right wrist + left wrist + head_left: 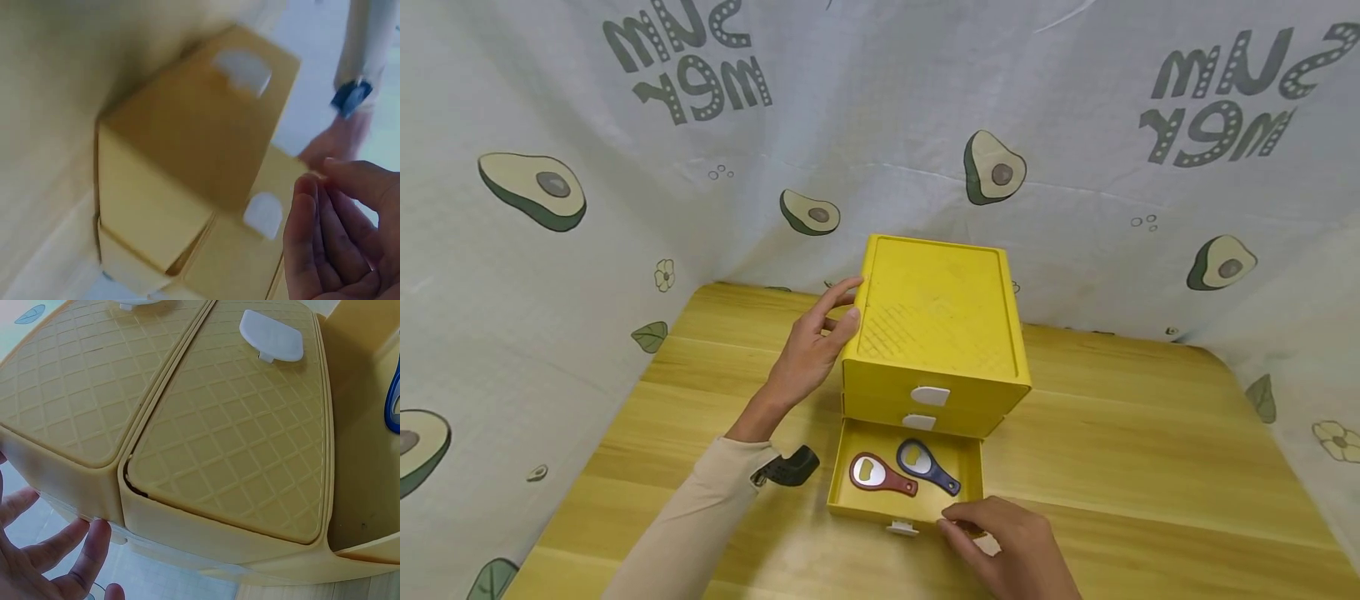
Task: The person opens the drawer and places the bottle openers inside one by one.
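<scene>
Head view: your left hand rests against the upper left edge of the yellow drawer unit, fingers mostly straight, thumb on the top corner, nothing gripped. The unit sits mid-table on the wooden table, near the avocado-print cloth behind it. Its bottom drawer is pulled out toward you; the two drawers above are closed. Inside the open drawer lie a red bottle opener and a blue bottle opener, side by side, just apart. Your right hand is at the drawer's front right corner, fingertips at the front wall, just beside the white pull tab. I cannot tell whether the fingers pinch the wall or only touch it.

Left wrist view: fingers are spread and relaxed alongside the unit's side, holding nothing. The closed drawer fronts show a diamond pattern; one white tab is clear. A sliver of the blue opener shows at the right edge.

Right wrist view: blurred. Your fingers are loosely curved, palm empty, close to the drawer front.
</scene>
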`<state>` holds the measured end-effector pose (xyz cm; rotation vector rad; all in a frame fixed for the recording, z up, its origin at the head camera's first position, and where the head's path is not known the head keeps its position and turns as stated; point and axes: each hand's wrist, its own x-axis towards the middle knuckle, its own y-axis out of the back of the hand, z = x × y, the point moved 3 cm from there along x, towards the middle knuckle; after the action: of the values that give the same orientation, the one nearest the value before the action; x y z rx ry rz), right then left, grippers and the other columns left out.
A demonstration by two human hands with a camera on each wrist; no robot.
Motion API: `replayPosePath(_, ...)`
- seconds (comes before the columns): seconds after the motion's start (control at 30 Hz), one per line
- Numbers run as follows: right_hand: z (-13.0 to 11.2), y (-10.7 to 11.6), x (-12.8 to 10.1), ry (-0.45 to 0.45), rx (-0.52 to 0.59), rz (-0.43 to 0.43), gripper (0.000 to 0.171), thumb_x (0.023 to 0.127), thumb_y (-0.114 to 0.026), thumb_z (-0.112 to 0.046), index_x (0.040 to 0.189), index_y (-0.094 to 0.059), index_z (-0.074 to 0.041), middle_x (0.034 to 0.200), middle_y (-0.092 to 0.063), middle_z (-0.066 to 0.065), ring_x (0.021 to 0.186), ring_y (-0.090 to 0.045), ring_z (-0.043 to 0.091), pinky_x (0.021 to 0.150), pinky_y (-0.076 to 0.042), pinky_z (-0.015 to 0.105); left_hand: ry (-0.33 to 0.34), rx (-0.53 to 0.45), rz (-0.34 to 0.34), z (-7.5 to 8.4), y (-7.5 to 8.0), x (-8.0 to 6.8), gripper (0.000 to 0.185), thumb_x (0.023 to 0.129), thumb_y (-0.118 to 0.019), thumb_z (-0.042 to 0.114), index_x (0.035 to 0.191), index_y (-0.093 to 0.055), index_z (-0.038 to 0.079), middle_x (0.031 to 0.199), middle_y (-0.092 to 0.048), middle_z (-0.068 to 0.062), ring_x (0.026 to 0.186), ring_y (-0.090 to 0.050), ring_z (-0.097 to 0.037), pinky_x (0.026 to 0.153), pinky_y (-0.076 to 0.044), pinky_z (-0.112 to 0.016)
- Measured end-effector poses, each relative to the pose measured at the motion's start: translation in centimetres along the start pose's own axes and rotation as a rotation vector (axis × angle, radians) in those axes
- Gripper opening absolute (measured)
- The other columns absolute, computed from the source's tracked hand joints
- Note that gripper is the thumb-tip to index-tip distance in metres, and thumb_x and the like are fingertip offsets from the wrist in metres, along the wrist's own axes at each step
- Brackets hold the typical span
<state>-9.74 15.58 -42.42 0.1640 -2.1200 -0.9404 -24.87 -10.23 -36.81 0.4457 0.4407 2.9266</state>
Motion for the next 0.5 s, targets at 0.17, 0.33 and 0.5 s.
replayPosePath(0.17,-1.2,-1.5,-1.2,-0.024,-0.041,-0.087,0.010,0.081,-0.085,-0.024,0.083,-0.075,-0.024,0.073,-0.066,-0.019,0.066,-0.055,-0.013,0.057,-0.043,0.007,-0.003,-0.001,-0.001,0.0,0.0,0.0,0.048,0.106,-0.047,0.034,0.153,-0.040,0.031,0.146,-0.050,-0.010,0.099,-0.060,-0.030,0.076,-0.051,-0.043)
replayPosePath(0.33,-1.6,-3.1,-2.3,-0.021,-0.142,-0.168,0.019,0.070,-0.089,-0.016,0.078,-0.074,-0.023,0.071,-0.068,-0.019,0.065,-0.056,-0.012,0.057,-0.042,0.006,-0.001,-0.003,-0.007,-0.1,0.0,0.0,0.048,0.106,-0.047,0.035,0.154,-0.040,0.031,0.147,-0.050,-0.010,0.099,-0.060,-0.029,0.077,-0.051,-0.042)
replayPosePath(0.5,-1.5,-4.0,-3.0,-0.103,-0.246,-0.203,0.016,0.070,-0.089,-0.016,0.078,-0.075,-0.020,0.070,-0.069,-0.016,0.062,-0.057,-0.009,0.055,-0.043,0.009,0.004,-0.009,-0.003,-0.1,0.0,0.0,0.048,0.106,-0.047,0.033,0.153,-0.040,0.030,0.147,-0.050,-0.010,0.099,-0.060,-0.030,0.078,-0.052,-0.047)
